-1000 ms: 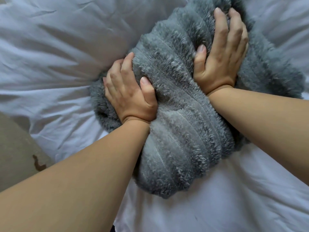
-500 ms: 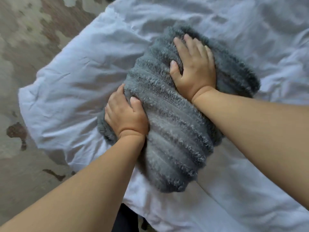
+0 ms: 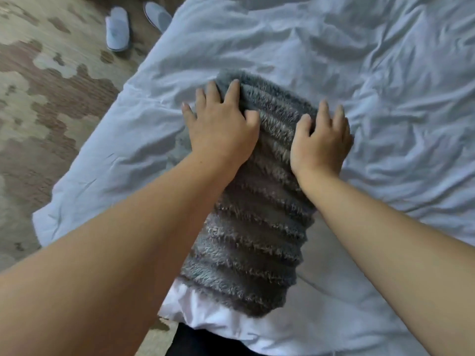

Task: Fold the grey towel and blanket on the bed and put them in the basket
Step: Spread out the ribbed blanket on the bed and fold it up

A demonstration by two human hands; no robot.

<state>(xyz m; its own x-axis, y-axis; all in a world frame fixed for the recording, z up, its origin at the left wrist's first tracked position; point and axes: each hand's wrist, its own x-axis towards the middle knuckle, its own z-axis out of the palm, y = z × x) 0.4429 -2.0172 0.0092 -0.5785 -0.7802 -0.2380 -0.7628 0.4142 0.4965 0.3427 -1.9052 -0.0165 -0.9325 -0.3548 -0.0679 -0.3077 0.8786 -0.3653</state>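
The grey ribbed fleece blanket [image 3: 257, 227] lies folded into a thick oblong mid-frame on the white-sheeted bed [image 3: 385, 98]. The left hand [image 3: 221, 129] and right hand [image 3: 321, 145] press its 12 o'clock end with straight fingers, grasping nothing. Folding looks nearly done. No towel or basket shows. Pale slippers [image 3: 117, 29] sit at 11 o'clock, not obstructing.

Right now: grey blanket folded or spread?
Folded. The grey blanket lies as a narrow, thick bundle on the white sheet, left hand and right hand pressing its far end.
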